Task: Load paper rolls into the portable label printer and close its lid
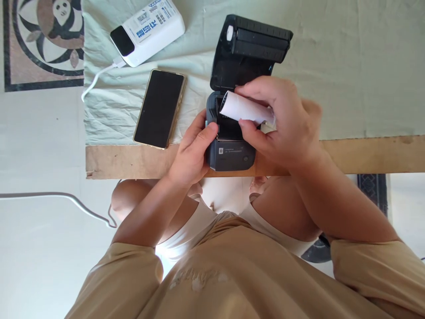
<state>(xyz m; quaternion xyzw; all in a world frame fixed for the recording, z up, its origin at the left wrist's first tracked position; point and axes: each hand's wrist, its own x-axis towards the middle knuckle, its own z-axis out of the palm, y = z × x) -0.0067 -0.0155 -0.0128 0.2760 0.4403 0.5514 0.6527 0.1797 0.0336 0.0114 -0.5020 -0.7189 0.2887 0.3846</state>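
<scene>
We see the printer [232, 146] at the near edge of the table [365, 153], its lid [252, 48] swung back toward twelve o'clock so the paper bay lies open. Our left hand [192, 155] closes around the printer's left side from seven o'clock, thumb on its top corner, which looks like a way to keep the small body from sliding. Our right hand [282, 119] comes in from four o'clock and pinches a white paper roll [244, 110] between thumb and fingers, holding it on its side just over the open bay, its axis running across the bay as a roll would need to lie to fit. We cannot tell whether the roll already touches the bay floor; the bay itself looks dark, and we see nothing else in it. At nine o'clock from the printer a phone [160, 108] lies face up with a dark screen on the pale cloth [348, 66], and at eleven o'clock a white power bank [149, 29] rests with a white cable [98, 77] trailing off the cloth's edge.
</scene>
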